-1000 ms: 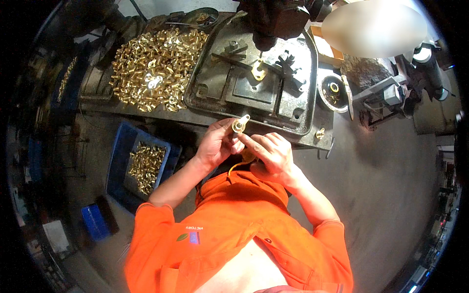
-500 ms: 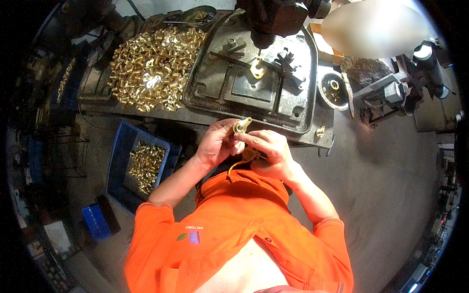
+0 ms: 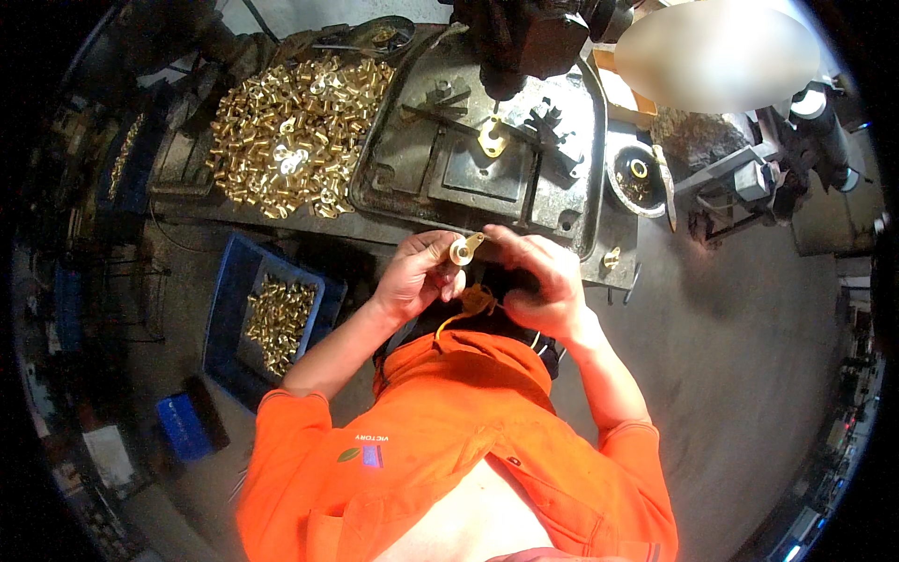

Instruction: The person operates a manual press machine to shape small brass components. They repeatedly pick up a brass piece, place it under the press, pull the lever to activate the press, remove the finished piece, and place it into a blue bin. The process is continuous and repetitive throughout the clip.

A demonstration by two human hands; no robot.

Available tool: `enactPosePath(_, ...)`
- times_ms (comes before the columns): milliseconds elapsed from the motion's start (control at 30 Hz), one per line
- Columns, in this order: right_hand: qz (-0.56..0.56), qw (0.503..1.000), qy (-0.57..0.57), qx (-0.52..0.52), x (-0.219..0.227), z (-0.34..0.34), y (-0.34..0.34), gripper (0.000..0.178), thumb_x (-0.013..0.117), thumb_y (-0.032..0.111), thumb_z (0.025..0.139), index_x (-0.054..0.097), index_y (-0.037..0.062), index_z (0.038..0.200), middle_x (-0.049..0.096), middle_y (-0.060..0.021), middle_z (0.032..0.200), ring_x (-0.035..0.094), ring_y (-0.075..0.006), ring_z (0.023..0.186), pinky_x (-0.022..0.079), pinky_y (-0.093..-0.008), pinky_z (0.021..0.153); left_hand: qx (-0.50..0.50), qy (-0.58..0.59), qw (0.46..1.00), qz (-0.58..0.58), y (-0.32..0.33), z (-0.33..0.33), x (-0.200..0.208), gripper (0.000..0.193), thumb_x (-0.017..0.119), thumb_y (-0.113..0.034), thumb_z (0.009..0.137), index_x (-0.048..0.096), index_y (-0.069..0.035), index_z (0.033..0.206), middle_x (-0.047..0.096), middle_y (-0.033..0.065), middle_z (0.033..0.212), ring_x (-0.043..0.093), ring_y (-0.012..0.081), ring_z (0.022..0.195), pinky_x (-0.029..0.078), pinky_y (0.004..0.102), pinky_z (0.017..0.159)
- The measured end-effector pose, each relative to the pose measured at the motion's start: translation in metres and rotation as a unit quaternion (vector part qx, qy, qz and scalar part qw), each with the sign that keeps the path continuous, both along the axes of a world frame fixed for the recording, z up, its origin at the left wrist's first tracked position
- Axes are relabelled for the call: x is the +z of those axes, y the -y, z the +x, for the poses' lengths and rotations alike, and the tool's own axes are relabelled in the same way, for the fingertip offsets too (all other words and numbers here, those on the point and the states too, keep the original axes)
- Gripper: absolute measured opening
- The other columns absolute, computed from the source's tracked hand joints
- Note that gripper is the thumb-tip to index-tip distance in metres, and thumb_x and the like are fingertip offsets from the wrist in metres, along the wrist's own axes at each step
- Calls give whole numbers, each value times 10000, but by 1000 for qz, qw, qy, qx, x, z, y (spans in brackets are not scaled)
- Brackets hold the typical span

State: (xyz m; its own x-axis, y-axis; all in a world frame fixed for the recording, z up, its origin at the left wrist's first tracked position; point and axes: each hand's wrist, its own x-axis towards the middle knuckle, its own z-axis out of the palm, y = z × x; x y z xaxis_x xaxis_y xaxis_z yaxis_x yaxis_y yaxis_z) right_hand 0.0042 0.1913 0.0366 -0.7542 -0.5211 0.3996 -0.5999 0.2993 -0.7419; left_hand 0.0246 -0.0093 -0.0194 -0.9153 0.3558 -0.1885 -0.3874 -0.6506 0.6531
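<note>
My left hand [image 3: 412, 273] pinches a brass fitting [image 3: 462, 251] between thumb and fingers, just before the table's front edge. The fitting has a round, holed end and a narrower tab that points up and right. Close by on its right is my right hand [image 3: 548, 286], fingers stretched and thumb apart, with nothing seen in it. Its index fingertip is near the tab; whether they touch I cannot tell. Farther off, a similar brass piece [image 3: 493, 137] sits under the spindle of a dark drilling machine [image 3: 529, 51], on the machine's flat metal bed [image 3: 398, 201].
A big heap of brass fittings [image 3: 290, 140] covers the table's left. One loose brass fitting [image 3: 611, 258] lies at its right front corner. Right of the bed stands a round pan [image 3: 621, 187] with a brush [image 3: 667, 187] beside it. A blue crate [image 3: 223, 318] holding more fittings is lower left.
My right hand has come off the brass fitting, shifting right with its fingers opening out. The fitting stays in my left hand, its round end now turned more into view.
</note>
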Motion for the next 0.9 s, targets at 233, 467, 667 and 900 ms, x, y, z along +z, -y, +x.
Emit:
enactPosePath(233,-34,987,150,49,-5,-4,6,615,577,-21,558,564,58,1167,538,-65,719,531,-173,633,472,-269,630,2,-12,998,-55,4,-3,9,258,501,-244,919,604,-8,916,586,50,696,528,133,483,406,248,398)
enactPosePath(467,76,995,72,-7,-5,5,-20,499,621,73,570,597,69,1068,579,-104,776,598,-244,708,491,-321,662,33,-70,980,-181,23,-36,18,198,584,-136,869,585,52,930,626,96,750,562,132,540,459,253,450)
enactPosePath(667,41,993,102,-52,5,17,-32,471,542,11,529,614,20,995,609,-128,885,606,-229,758,482,-281,707,8,-110,944,-311,17,-92,34,162,597,-90,842,607,60,903,624,91,739,584,125,565,501,258,489)
enactPosePath(900,9,998,-34,-60,-10,12,-58,491,514,41,459,610,-28,936,622,-148,1003,586,-305,914,461,-344,832,-3,-268,793,-548,-3,-146,27,165,592,-108,814,628,29,897,625,75,668,596,118,575,469,261,505)
